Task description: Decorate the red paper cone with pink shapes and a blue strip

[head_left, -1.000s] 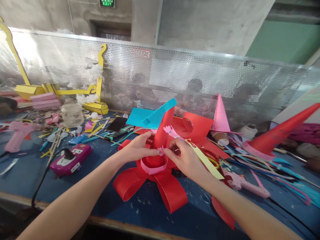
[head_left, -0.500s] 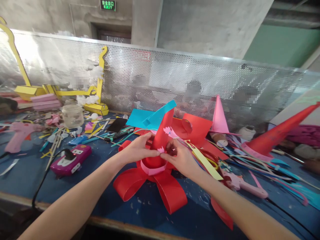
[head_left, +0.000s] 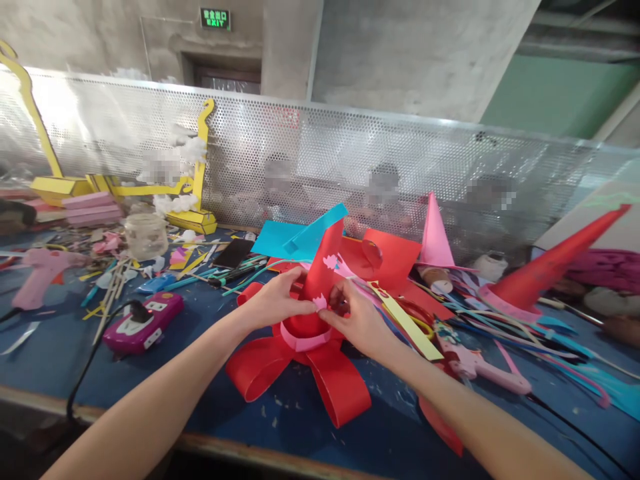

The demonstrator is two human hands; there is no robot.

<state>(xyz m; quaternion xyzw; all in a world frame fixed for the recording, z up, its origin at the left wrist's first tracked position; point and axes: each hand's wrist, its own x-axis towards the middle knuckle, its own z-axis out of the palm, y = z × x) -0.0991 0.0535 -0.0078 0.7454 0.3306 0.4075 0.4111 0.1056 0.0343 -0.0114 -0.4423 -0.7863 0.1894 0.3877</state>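
Observation:
A red paper cone (head_left: pixel 316 270) stands tilted inside a pink paper band (head_left: pixel 306 343), above several red paper loops (head_left: pixel 343 390). My left hand (head_left: pixel 280 297) is closed round the cone's left side, its thumb in front and its fingers partly hidden behind. At the cone's front, a small pink paper cutout (head_left: pixel 320 303) lies between my two thumb tips. My right hand (head_left: pixel 357 317) has its thumb at the cutout's lower right edge, with the other fingers curled against the cone. Higher on the cone sits a second pink cutout (head_left: pixel 331 261).
Blue paper (head_left: pixel 280 239) and red sheets lie behind the cone. A pink glue gun (head_left: pixel 493 373) rests at right, near another red cone (head_left: pixel 555 267). To the left are a purple power strip (head_left: pixel 145 323), a jar (head_left: pixel 145 237) and a second glue gun (head_left: pixel 37 273).
Both hands keep nearly the same hold on the cone and the lower cutout. The right thumb sits slightly lower, showing more of that cutout. The view has shifted a little.

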